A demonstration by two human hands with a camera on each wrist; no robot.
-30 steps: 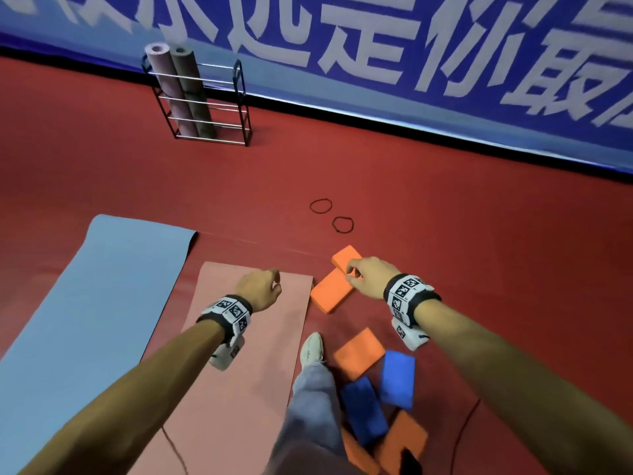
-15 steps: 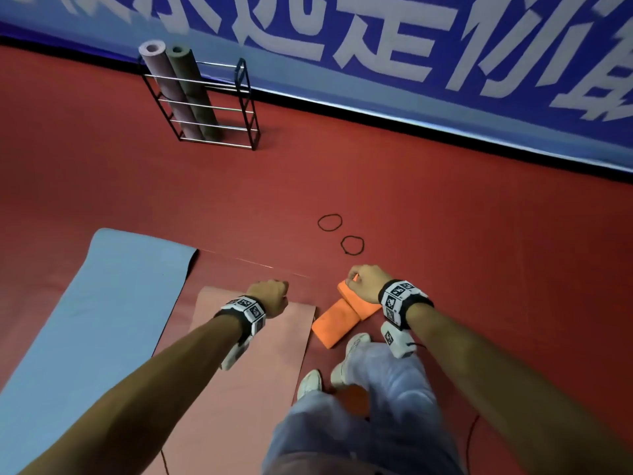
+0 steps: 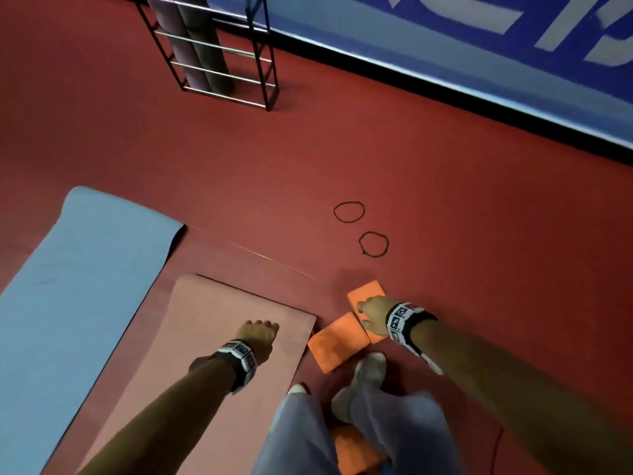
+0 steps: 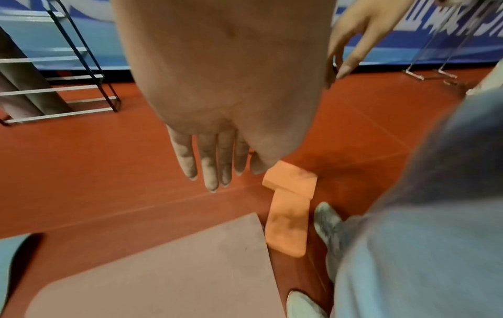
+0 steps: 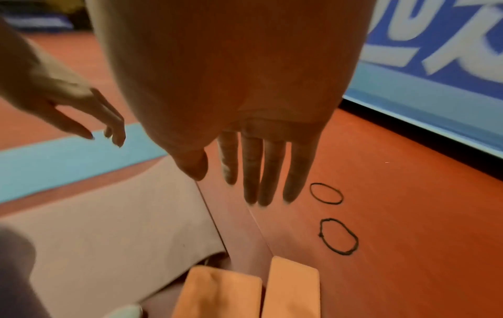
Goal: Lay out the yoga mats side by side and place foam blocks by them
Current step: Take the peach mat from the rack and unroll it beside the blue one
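A blue mat [image 3: 78, 286] lies unrolled at the left, with a pink mat [image 3: 205, 337] beside it. Two orange foam blocks lie on the floor by the pink mat's far right corner, the nearer one [image 3: 337, 342] touching the farther one [image 3: 364, 293]. My right hand [image 3: 363, 308] hovers over the farther block. In the right wrist view its fingers [image 5: 255, 178] are straight and hold nothing, with both blocks [image 5: 217, 294] [image 5: 291, 288] below. My left hand [image 3: 263, 329] hangs over the pink mat, its fingers [image 4: 215, 165] straight and empty.
A black wire rack [image 3: 263, 63] with two rolled mats [image 3: 191, 46] stands at the back left before a blue banner wall [image 3: 445, 56]. Two black elastic loops [image 3: 348, 211] [image 3: 373, 244] lie beyond the blocks. My legs and shoes [image 3: 371, 368] partly hide another orange block [image 3: 356, 450].
My right hand has set the second orange block down against the first and let go. I have stepped forward, and my legs now cover the pile of spare blocks.
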